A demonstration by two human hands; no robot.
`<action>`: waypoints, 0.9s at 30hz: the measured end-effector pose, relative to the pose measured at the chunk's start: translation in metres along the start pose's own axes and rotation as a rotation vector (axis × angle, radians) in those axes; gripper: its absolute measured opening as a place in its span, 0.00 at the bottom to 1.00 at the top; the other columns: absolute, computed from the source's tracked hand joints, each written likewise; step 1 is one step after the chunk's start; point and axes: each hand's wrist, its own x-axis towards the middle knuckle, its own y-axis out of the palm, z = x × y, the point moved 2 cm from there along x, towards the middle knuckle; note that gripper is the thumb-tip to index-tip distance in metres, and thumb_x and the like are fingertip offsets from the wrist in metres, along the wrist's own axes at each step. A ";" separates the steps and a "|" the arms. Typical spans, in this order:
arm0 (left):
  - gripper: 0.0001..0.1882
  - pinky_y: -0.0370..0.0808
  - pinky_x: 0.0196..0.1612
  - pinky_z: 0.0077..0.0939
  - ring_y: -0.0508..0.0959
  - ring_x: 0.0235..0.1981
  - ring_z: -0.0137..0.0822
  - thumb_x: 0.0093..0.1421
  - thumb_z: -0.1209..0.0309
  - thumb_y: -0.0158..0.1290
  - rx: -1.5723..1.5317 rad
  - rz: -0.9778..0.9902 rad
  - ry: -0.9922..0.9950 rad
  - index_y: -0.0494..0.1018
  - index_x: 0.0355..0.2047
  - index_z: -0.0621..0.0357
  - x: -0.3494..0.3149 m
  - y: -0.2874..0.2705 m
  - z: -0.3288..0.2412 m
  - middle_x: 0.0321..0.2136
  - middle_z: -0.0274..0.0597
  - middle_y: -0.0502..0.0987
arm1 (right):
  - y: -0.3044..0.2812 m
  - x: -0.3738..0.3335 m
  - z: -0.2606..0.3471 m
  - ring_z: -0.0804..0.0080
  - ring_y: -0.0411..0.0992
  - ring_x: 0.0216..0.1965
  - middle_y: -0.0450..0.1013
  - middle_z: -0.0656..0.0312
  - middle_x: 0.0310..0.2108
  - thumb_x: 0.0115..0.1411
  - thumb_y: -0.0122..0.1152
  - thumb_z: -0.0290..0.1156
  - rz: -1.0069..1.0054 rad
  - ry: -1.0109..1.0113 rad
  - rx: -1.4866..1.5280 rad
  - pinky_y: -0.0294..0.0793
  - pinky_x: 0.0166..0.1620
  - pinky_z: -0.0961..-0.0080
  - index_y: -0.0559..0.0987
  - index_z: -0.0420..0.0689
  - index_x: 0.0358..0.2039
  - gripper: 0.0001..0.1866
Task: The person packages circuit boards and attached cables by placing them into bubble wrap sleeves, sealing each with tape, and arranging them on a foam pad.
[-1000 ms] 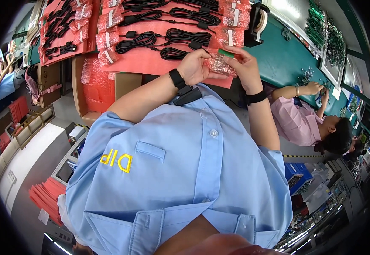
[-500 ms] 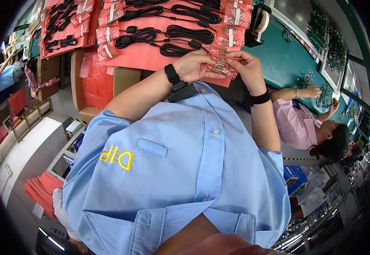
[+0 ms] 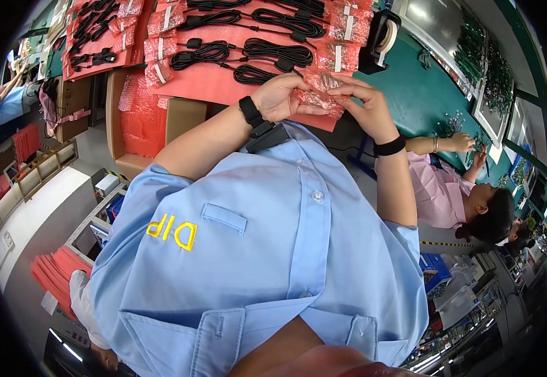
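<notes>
A small packet point(image 3: 317, 96) of clear, pinkish bubble wrap is between my two hands, at the upper centre of the frame, in front of the near edge of a red foam sheet point(image 3: 207, 94). My left hand point(image 3: 278, 98) is half curled, thumb and fingers holding the packet's left side; my right hand point(image 3: 369, 109) pinches the right side, fingertips close together.

I judge it very light, soft and crinkly outside, a bit slippery where the film shines. What lies inside I cannot tell; it may be fragile, so I would grip the edges or folded corners — not press the middle.

The film is wrinkled and glossy, catching white glints. Similar wrapped packets point(image 3: 347, 28), with pale strips, line the upper part of the frame beside smooth black cables point(image 3: 278, 51) looped into flattened ovals. The foam looks matt and flat. To the upper right, a glossy black tape dispenser point(image 3: 372, 61) stands by the smooth green counter point(image 3: 405, 91).
</notes>
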 end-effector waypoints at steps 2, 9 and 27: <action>0.16 0.74 0.52 0.42 0.76 0.45 0.44 0.63 0.74 0.44 -0.124 -0.016 -0.020 0.65 0.50 0.67 0.001 0.009 -0.001 0.43 0.49 0.74 | -0.006 0.000 0.001 0.66 0.71 0.48 0.74 0.57 0.45 0.52 0.59 0.19 0.074 -0.051 -0.036 0.70 0.49 0.73 0.81 0.42 0.36 0.10; 0.14 0.78 0.46 0.33 0.76 0.44 0.38 0.63 0.70 0.49 0.177 -0.320 0.032 0.67 0.48 0.60 0.015 0.000 0.011 0.43 0.44 0.75 | -0.019 -0.001 -0.008 0.68 0.72 0.46 0.74 0.54 0.45 0.54 0.60 0.23 0.121 -0.134 -0.054 0.69 0.48 0.76 0.80 0.40 0.37 0.09; 0.11 0.77 0.48 0.31 0.77 0.42 0.36 0.60 0.74 0.52 0.179 -0.381 0.005 0.69 0.43 0.58 0.026 -0.004 0.010 0.42 0.42 0.76 | -0.038 0.001 -0.186 0.70 0.66 0.52 0.77 0.55 0.37 0.57 0.60 0.39 -0.768 0.391 0.224 0.63 0.52 0.71 0.81 0.38 0.34 0.15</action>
